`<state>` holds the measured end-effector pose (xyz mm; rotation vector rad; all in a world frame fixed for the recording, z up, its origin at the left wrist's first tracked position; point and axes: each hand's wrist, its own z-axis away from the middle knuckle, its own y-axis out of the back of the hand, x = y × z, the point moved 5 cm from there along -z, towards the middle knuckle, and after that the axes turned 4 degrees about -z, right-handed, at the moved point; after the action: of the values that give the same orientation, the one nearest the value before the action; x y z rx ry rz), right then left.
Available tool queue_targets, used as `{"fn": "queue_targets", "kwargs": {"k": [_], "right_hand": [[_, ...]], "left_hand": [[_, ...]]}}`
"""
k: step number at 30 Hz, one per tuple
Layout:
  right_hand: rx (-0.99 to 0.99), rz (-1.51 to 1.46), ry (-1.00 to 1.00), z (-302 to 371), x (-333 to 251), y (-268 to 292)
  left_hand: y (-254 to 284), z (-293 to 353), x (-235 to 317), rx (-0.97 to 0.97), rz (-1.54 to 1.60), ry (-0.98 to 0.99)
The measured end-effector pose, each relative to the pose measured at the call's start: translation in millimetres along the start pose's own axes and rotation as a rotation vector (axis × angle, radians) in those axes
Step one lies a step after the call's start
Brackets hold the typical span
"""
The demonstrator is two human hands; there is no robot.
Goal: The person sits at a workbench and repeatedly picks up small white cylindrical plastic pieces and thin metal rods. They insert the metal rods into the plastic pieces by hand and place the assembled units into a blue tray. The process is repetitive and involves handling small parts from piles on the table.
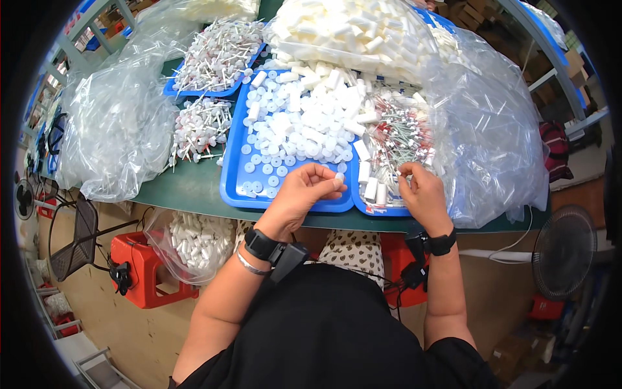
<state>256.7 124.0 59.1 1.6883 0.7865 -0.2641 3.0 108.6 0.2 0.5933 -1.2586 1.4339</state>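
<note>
Over the front right corner of a blue tray [228, 185], my left hand [299, 194] is closed in a pinch. A small whitish round piece [339, 176] shows at its fingertips, much like the translucent discs [264, 159] heaped in that tray. White foam-like cylinders [334, 79] lie among the discs. My right hand [424, 194] is closed too, its thumb and forefinger together above the second blue tray [382, 211]. What it pinches is too small to make out. Thin metal pins with red parts [398, 133] fill that tray beside more white cylinders [370, 188].
A big clear bag of white cylinders [353, 32] stands behind the trays. Stick-like white pieces fill a blue tray [214, 58] and form a pile [202, 126] at left. Plastic bags [120, 123] flank the work area. Below are a red stool [139, 269] and a fan [564, 249].
</note>
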Motion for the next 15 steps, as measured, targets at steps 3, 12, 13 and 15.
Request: {"fn": "queue_targets", "kwargs": {"k": [3, 12, 13, 15], "right_hand": [[0.004, -0.168, -0.034, 2, -23, 4], [-0.007, 0.006, 0.4, 19, -91, -2], [-0.008, 0.022, 0.412, 20, -93, -2], [-0.01, 0.056, 0.436, 20, -97, 0]], "left_hand": [[-8, 17, -2, -0.085, 0.285, 0.08], [-18, 33, -31, -0.198, 0.737, 0.188], [-17, 33, -32, -0.185, 0.743, 0.186], [-16, 35, -32, -0.159, 0.755, 0.182]]}}
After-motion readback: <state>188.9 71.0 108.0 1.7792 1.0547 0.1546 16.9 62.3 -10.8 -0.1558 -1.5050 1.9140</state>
